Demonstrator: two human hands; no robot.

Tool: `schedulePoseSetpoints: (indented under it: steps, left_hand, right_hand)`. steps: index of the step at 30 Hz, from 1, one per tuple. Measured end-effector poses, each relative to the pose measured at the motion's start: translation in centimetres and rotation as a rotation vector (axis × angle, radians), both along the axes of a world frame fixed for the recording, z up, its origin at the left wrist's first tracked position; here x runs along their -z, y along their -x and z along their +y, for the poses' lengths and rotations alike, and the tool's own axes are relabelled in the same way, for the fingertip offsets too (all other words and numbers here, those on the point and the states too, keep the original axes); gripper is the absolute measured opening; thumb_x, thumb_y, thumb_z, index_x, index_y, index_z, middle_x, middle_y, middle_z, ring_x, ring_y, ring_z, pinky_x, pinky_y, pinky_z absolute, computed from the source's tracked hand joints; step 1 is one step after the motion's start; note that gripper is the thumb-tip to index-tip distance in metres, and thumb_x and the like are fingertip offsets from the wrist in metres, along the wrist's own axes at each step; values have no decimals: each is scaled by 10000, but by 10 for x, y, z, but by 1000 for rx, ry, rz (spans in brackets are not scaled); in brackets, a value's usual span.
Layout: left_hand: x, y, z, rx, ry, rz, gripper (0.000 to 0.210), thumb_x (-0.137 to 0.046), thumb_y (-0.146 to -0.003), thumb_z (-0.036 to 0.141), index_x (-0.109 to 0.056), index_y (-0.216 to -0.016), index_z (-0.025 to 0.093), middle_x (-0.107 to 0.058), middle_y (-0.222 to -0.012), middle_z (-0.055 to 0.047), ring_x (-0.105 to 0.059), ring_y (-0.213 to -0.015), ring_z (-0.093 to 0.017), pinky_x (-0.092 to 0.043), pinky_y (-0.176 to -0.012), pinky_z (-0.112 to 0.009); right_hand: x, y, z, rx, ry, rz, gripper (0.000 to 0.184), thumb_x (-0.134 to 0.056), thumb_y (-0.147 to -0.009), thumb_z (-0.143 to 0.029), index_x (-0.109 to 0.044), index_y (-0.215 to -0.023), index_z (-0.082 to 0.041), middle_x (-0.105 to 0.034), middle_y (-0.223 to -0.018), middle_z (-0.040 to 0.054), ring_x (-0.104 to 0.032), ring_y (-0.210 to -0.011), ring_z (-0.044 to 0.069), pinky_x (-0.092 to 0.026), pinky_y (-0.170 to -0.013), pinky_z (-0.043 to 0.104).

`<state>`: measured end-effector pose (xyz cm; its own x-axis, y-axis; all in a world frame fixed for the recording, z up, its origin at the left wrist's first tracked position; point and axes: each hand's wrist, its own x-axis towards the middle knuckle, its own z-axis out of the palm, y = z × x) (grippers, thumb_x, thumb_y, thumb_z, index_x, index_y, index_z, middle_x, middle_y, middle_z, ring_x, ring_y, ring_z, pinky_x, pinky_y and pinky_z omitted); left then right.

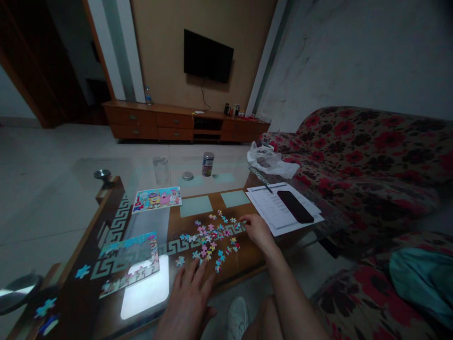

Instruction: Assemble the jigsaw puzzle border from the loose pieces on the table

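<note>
Loose jigsaw puzzle pieces (208, 236) in pink, blue and yellow lie scattered on the glass table. My left hand (193, 288) rests palm down at their near edge, fingers spread, fingertips by the closest pieces. At the right side of the pile, my right hand (257, 229) has its fingers curled, with index finger and thumb close together beside the pieces. Whatever may be between those fingertips is too small to make out. A partly joined puzzle border (155, 252) lies to the left, its middle open. Behind it is a cartoon picture sheet (157, 199).
A printed tin (207, 165), its round lid (187, 175) and a clear glass (161, 170) stand farther back. On the right are papers (265, 208), a black phone (295, 206) and a plastic bag (271, 160). Separate blue pieces (82, 271) lie near the left edge.
</note>
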<state>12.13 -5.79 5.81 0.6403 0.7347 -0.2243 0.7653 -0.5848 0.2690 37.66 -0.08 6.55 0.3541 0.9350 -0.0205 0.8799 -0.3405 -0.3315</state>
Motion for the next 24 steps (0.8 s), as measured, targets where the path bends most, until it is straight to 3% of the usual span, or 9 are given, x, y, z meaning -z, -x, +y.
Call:
schedulePoseSetpoints:
  steps: [7, 11, 24]
  left_hand:
    - [7, 4, 0, 22, 33, -40, 550, -667, -768, 285, -541, -1303, 265, -355, -1493, -95, -307, -1377, -328, -288, -1088, -554]
    - [3, 3, 1, 15, 48, -31, 561, -675, -754, 271, -545, -1299, 248, -360, -1488, -106, -309, -1376, -329, -286, -1090, -554]
    - [-6, 5, -2, -31, -17, -24, 498, -667, -744, 192, -600, -1235, 239, -381, -1481, -104, -338, -1361, -339, -323, -1065, -541]
  right_hand:
    - [1, 1, 1, -28, -12, 29, 338, -519, -781, -81, -748, -980, -229, -727, -1027, 47, -642, -976, 190, -436, -850, 248]
    - [2, 2, 2, -57, -14, 46, 367, -512, -779, -76, -733, -1040, -209, -722, -1052, 58, -639, -990, 191, -432, -871, 257]
    - [3, 4, 2, -83, -38, 92, 312, -535, -761, -64, -741, -967, -174, -725, -993, 79, -639, -932, 186, -427, -828, 248]
